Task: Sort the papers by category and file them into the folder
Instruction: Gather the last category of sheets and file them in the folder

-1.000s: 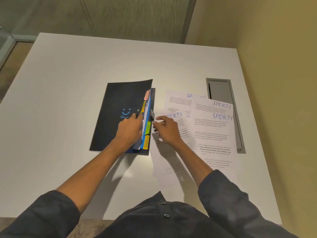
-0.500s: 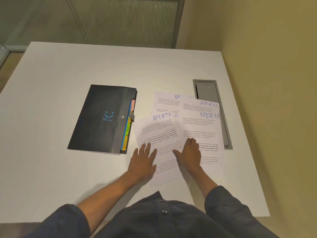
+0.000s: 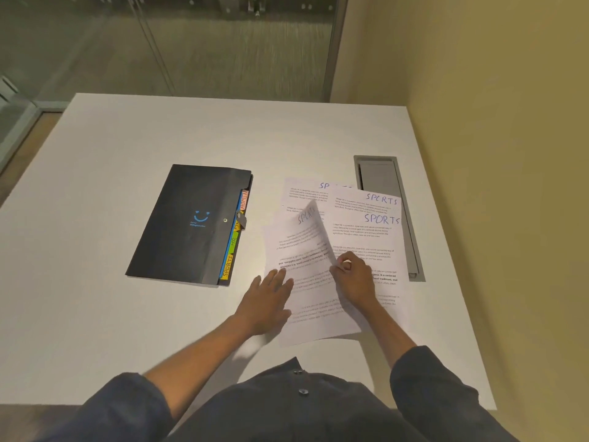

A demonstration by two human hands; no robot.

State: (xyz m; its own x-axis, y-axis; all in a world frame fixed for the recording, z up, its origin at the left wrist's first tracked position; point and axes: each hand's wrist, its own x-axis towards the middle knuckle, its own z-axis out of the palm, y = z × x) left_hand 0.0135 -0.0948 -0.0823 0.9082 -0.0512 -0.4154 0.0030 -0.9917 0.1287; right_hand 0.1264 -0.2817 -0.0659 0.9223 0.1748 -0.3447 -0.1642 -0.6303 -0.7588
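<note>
A black folder (image 3: 188, 221) with a blue smiley lies closed on the white table (image 3: 127, 145), coloured index tabs (image 3: 234, 240) showing along its right edge. Right of it, several white sheets headed "SPORTS" (image 3: 376, 231) lie fanned out. On top of them is a sheet (image 3: 302, 266) with its right edge lifted and curled toward the left. My right hand (image 3: 353, 279) pinches that lifted edge. My left hand (image 3: 267, 301) lies flat, fingers spread, on the sheet's left edge and the table.
A grey cable hatch (image 3: 382, 173) is set into the table right of the papers, partly covered by them. A yellow wall (image 3: 494, 154) runs along the table's right side. Glass partitions stand beyond the far edge.
The folder was held open by both hands, then closed. Both hands moved to the papers and lay flat. Now my right hand has lifted the top sheet's right edge.
</note>
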